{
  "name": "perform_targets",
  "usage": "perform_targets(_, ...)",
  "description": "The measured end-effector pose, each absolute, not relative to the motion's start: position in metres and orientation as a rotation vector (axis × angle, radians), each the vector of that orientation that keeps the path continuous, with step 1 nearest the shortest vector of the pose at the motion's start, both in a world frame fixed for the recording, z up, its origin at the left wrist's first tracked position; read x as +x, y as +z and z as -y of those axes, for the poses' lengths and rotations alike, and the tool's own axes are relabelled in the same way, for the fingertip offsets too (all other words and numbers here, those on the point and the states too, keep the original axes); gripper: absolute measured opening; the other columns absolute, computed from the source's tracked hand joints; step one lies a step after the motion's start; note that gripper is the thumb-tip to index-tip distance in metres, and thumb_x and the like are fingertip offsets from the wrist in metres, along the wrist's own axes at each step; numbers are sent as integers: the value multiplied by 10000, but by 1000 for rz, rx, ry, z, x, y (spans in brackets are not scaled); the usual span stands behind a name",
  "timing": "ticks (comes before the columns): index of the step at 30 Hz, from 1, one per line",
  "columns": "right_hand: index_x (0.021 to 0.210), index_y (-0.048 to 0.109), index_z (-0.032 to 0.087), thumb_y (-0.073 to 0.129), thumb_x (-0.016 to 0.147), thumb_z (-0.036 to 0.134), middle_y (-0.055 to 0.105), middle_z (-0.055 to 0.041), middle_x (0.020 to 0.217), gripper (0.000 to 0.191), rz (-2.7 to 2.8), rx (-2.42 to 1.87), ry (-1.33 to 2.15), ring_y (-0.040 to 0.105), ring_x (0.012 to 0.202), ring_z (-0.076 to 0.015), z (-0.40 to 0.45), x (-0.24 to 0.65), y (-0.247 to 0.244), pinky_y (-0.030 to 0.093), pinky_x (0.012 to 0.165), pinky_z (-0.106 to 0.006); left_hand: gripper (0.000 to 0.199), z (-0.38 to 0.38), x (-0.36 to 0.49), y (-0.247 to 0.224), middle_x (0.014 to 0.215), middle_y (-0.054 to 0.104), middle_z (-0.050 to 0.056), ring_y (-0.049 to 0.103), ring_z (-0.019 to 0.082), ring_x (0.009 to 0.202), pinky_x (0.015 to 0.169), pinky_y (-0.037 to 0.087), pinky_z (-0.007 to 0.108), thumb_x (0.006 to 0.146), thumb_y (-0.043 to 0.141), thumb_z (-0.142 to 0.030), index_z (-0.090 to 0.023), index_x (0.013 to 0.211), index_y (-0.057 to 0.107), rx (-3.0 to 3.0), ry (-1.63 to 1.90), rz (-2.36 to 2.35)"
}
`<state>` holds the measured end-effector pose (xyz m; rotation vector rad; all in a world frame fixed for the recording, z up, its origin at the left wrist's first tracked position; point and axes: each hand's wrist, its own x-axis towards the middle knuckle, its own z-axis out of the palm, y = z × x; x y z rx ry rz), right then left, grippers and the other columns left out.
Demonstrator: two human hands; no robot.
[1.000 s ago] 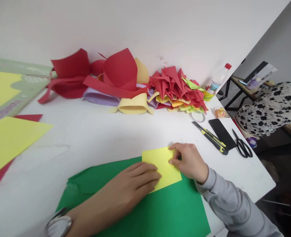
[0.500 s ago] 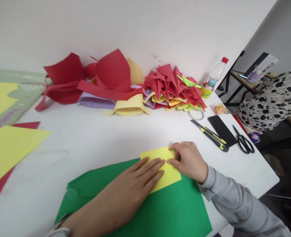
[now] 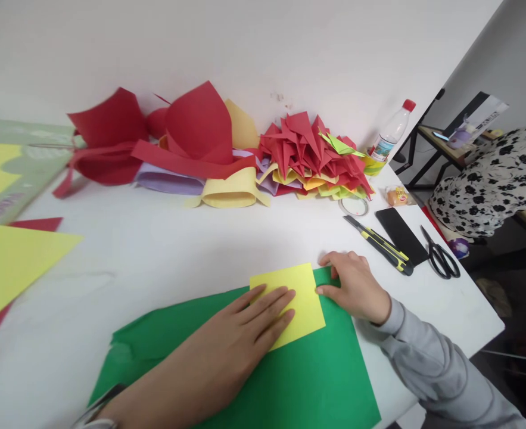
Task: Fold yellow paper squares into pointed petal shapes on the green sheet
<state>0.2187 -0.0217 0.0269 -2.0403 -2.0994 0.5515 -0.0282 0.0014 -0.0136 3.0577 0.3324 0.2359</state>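
A yellow square of paper (image 3: 301,301) lies on a large green sheet (image 3: 329,369) at the front of the table. My left hand (image 3: 245,333) rests flat across the yellow square, fingers stretched out over its left and middle part. Just past the right edge of the square is my right hand (image 3: 356,286), its thumb and index finger apart over the green sheet's corner. The right thumb tip is at the yellow edge; whether it touches I cannot tell. Nothing shows between the right hand's fingers.
Behind lie red paper shapes (image 3: 200,128) and a pile of folded red paper pieces (image 3: 305,149). At right are a bottle (image 3: 385,140), a tape roll (image 3: 353,206), a utility knife (image 3: 379,244), a black flat object (image 3: 401,235) and scissors (image 3: 441,256). Yellow paper (image 3: 16,262) lies left.
My right hand has moved right, off the yellow square, and its fingers have spread. My left hand stays flat on the paper. The view has shifted slightly.
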Motion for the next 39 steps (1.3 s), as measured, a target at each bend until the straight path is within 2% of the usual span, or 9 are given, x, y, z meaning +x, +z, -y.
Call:
perform_targets(3, 1074, 574, 231, 753, 781, 271, 619, 7, 824, 345, 2059, -1973, 571, 519, 859, -214, 21, 220, 27, 332, 807, -361, 660, -1, -28, -15, 1444, 489, 120, 386, 272, 1372, 1110, 327, 516, 721, 380, 43, -152, 1343, 483, 3057, 247, -322)
perform_targets(10, 1061, 584, 221, 767, 758, 398, 617, -48, 987, 395, 2151, -1866, 498, 505, 965, -247, 26, 209, 21, 340, 834, -373, 684, -1, -24, -5, 1433, 504, 122, 425, 280, 1345, 1071, 376, 519, 709, 399, 19, -165, 1365, 462, 3050, 187, -338)
perform_targets(15, 1031, 592, 231, 781, 746, 394, 615, -25, 953, 379, 2136, -1886, 543, 507, 949, -231, 22, 210, 20, 327, 823, -358, 722, 0, -18, 3, 1426, 509, 108, 440, 288, 1326, 1068, 364, 534, 701, 445, -30, -216, 1399, 420, 2960, 148, -382)
perform_targets(20, 1031, 599, 231, 796, 733, 372, 608, -19, 952, 384, 2118, -1893, 565, 500, 947, -229, 22, 210, 20, 319, 827, -359, 668, 5, -10, 3, 1402, 520, 114, 481, 309, 1265, 1047, 357, 569, 764, 435, -53, -221, 1410, 408, 2918, 79, -491)
perform_targets(30, 1019, 604, 233, 802, 728, 370, 605, -16, 938, 378, 2090, -1904, 591, 496, 936, -226, 21, 209, 20, 319, 837, -367, 663, 8, -12, -6, 1356, 544, 111, 476, 307, 1248, 1054, 350, 550, 776, 448, -72, -226, 1420, 397, 2892, 235, -522)
perform_targets(39, 1017, 610, 241, 826, 703, 329, 599, -6, 925, 392, 2076, -1913, 612, 495, 930, -220, 21, 209, 21, 315, 836, -368, 612, 11, -12, -6, 1362, 538, 123, 448, 304, 1282, 1055, 381, 565, 746, 452, -28, -208, 1329, 498, 2861, 294, -540)
